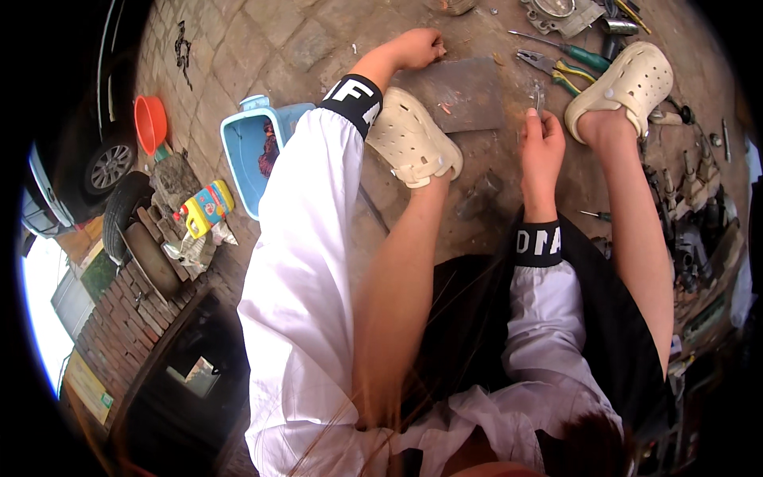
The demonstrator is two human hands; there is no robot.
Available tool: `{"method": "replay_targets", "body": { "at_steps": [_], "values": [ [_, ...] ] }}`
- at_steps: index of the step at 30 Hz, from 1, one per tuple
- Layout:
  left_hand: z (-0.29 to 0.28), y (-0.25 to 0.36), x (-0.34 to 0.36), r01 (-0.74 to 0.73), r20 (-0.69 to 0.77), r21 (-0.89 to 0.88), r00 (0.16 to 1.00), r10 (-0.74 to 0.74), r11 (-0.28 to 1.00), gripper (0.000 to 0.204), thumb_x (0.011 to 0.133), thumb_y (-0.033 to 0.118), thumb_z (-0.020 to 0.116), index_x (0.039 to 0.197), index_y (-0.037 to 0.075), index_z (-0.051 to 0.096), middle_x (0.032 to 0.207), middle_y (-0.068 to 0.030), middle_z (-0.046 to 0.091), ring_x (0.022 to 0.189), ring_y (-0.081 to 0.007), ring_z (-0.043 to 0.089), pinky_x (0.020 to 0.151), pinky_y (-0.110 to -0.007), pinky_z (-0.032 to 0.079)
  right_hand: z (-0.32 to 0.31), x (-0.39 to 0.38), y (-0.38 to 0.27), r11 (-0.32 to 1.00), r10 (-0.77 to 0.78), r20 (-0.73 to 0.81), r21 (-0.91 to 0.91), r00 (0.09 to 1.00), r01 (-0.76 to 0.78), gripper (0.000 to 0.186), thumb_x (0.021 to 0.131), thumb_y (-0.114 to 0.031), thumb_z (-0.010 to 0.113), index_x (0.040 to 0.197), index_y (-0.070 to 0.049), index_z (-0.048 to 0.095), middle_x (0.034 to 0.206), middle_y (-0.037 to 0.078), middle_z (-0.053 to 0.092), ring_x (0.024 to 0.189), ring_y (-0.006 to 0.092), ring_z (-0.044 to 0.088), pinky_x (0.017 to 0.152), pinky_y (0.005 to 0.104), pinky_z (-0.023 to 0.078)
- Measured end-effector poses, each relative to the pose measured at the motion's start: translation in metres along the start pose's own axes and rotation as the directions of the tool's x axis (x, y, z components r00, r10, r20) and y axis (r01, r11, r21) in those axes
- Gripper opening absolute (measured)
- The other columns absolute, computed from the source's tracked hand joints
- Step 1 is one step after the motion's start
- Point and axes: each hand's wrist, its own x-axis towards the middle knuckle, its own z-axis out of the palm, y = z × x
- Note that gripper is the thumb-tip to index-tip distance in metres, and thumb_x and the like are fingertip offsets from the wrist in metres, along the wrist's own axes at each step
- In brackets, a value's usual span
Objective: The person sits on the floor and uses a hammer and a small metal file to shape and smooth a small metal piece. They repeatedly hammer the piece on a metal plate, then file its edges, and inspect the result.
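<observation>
Left hand (pixel 417 48) stretched forward over the near edge of a dark flat slab (pixel 469 94) on the paved floor (pixel 270 40), fingers (pixel 435 49) curled tight as if pinching something too small to make out. Right hand (pixel 542 143) raised near the slab's right side, fingers (pixel 534 119) closed on a thin metal piece (pixel 539 98) held upright; kind of piece not clear. Small reddish bit (pixel 445 106) lying on the slab between the two hands. Cream perforated clogs (pixel 413 139) on both feet, one just left of the slab, the other (pixel 628 83) to its right. Both sleeves white with black cuffs bearing white letters. Green-handled pliers (pixel 560 70) and a green-handled screwdriver (pixel 568 52) on the floor beyond the right hand, near the right clog; further dark metal parts (pixel 691 215) crowded along the right edge. Blue rectangular tub (pixel 250 151) to the left of the left arm, holding something dark reddish, not identifiable. Orange funnel (pixel 149 123) further left, beside a tyre (pixel 121 208). Yellow rectangular can (pixel 207 208) with a red cap and a blue-and-red label lying on its side just below the tub, resting on crumpled wrapping. Brick edging (pixel 127 318) below that.
</observation>
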Motion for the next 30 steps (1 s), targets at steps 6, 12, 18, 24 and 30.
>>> {"method": "replay_targets", "body": {
  "at_steps": [6, 12, 18, 24, 30],
  "values": [
    [0.009, 0.005, 0.002, -0.094, -0.014, 0.161, 0.995, 0.098, 0.982, 0.02, 0.092, 0.022, 0.055, 0.093, 0.003, 0.058, 0.083, -0.0128, 0.065, 0.08, -0.0276, 0.062, 0.072, -0.039, 0.047, 0.008, 0.021, -0.007, 0.943, -0.176, 0.001, -0.286, 0.984, 0.169, 0.022, 0.089, -0.023, 0.064, 0.094, -0.002, 0.062, 0.067, 0.0, 0.057, 0.056, 0.0084, 0.049, 0.052, 0.0252, 0.038],
    [0.006, 0.003, 0.006, 0.076, -0.112, -0.095, 0.99, -0.087, 0.993, 0.019, 0.094, 0.018, 0.053, 0.098, 0.001, 0.057, 0.081, -0.012, 0.068, 0.071, -0.0234, 0.066, 0.064, -0.037, 0.05, 0.04, 0.072, -0.012, 0.537, -0.406, 0.164, -0.753, 0.899, 0.38, 0.028, 0.08, -0.026, 0.067, 0.102, -0.009, 0.067, 0.089, 0.016, 0.069, 0.085, 0.0357, 0.064, 0.074, 0.0449, 0.05],
    [-0.002, 0.007, 0.001, 0.128, -0.273, -0.383, 0.93, -0.244, 0.915, 0.018, 0.093, 0.013, 0.053, 0.103, -0.001, 0.057, 0.078, -0.0106, 0.069, 0.063, -0.0197, 0.067, 0.06, -0.034, 0.053, 0.043, 0.09, -0.01, 0.351, -0.378, 0.255, -0.85, 0.89, 0.392, 0.025, 0.081, -0.024, 0.066, 0.101, -0.009, 0.067, 0.089, 0.017, 0.069, 0.085, 0.0372, 0.065, 0.073, 0.0453, 0.051],
    [-0.005, 0.007, -0.008, 0.107, -0.197, -0.351, 0.963, -0.186, 0.93, 0.02, 0.092, 0.018, 0.053, 0.101, 0.0, 0.057, 0.082, -0.0121, 0.068, 0.07, -0.0244, 0.066, 0.066, -0.037, 0.052, 0.031, 0.065, -0.037, 0.702, -0.291, 0.288, -0.583, 0.912, 0.408, 0.02, 0.08, -0.021, 0.069, 0.09, -0.003, 0.069, 0.071, 0.009, 0.066, 0.066, 0.0194, 0.064, 0.061, 0.0322, 0.048],
    [0.016, -0.009, 0.006, -0.038, -0.261, 0.201, 0.961, 0.091, 0.979, 0.029, 0.085, 0.023, 0.061, 0.103, 0.001, 0.058, 0.095, -0.015, 0.067, 0.092, -0.0322, 0.063, 0.078, -0.042, 0.05, 0.04, 0.043, -0.051, 0.829, -0.2, 0.327, -0.446, 0.923, 0.338, 0.023, 0.085, -0.022, 0.068, 0.093, 0.0, 0.069, 0.06, 0.002, 0.059, 0.056, 0.0061, 0.055, 0.054, 0.0238, 0.042]
  ]
}}
